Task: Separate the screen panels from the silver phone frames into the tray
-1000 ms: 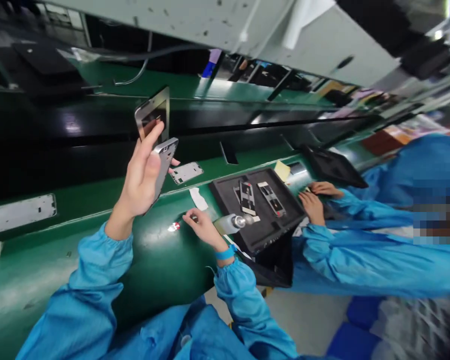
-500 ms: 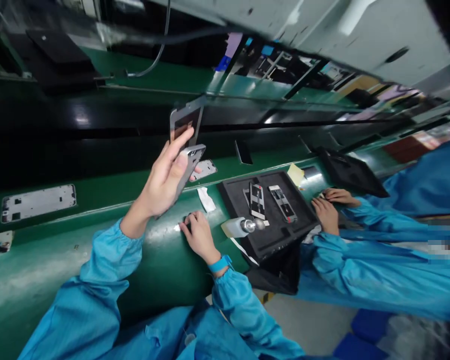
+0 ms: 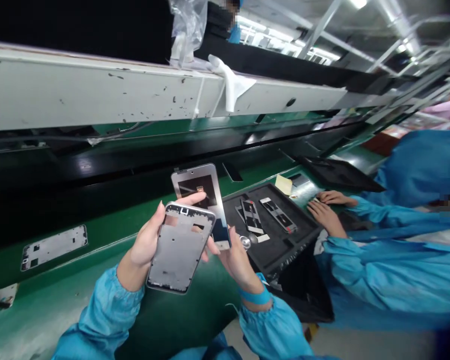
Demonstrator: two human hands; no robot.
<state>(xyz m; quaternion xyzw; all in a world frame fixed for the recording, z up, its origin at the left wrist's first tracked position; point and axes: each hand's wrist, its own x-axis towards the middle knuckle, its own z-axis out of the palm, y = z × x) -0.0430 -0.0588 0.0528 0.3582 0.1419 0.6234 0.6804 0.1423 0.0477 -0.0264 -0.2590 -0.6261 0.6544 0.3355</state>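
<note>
My left hand (image 3: pixel 144 247) grips a grey phone frame (image 3: pixel 178 252), a shallow plate with cutouts along its top end. Behind the frame, a phone screen panel (image 3: pixel 218 200) stands tilted, with a pale border and a dark middle. My left forefinger stretches across the panel's dark part. The fingers of my right hand (image 3: pixel 237 257) are closed at the panel's lower edge; part of their grip is hidden. A metal bottle cap (image 3: pixel 244 242) shows just beside my right hand.
A black foam tray (image 3: pixel 296 207) to the right holds phone assemblies (image 3: pixel 279 215). Another phone frame (image 3: pixel 54 247) lies on the green bench at left. Yellow paper (image 3: pixel 284 185) lies behind the tray. A co-worker's hands (image 3: pixel 328 215) are close to its right side.
My left hand has lowered the phone frame and screen panel and turned the frame's face toward me. My right hand has risen from the bench to the panel's lower edge. The camera view has tilted up.
</note>
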